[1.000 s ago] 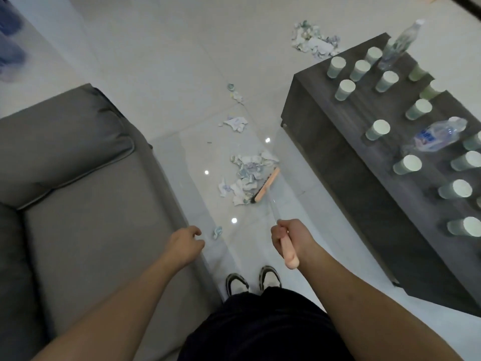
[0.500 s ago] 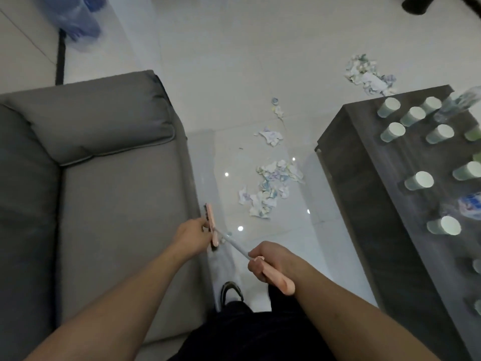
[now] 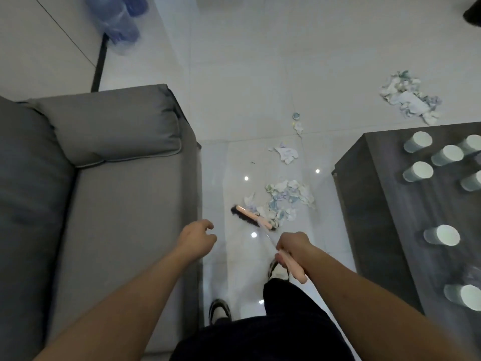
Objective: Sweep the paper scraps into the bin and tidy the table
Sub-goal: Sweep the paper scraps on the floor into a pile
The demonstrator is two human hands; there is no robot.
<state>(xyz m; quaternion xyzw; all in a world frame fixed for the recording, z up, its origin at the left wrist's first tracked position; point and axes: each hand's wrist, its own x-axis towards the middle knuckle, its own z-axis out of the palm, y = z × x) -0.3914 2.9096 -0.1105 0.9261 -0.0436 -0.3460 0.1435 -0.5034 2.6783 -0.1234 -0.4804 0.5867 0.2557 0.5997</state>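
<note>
My right hand point(image 3: 291, 246) grips the pink handle of a broom. Its pink head with dark bristles point(image 3: 251, 217) rests on the white floor, just left of a pile of paper scraps point(image 3: 289, 195). A smaller scrap point(image 3: 286, 153) lies farther ahead, and tiny bits point(image 3: 298, 125) beyond that. A bigger heap of scraps point(image 3: 408, 101) sits on the floor past the dark table point(image 3: 369, 199). My left hand point(image 3: 199, 237) hovers beside the sofa edge, fingers loosely curled, holding nothing.
A grey sofa point(image 3: 104, 183) fills the left side. Several upside-down paper cups point(image 3: 441, 234) stand on the dark table. A blue plastic bag point(image 3: 115, 19) hangs at the top left. My shoes point(image 3: 220, 310) stand in the narrow floor strip between sofa and table.
The broom head swung from beside my left hand at the sofa edge out to the left edge of the scrap pile. My left hand let go of the broom head.
</note>
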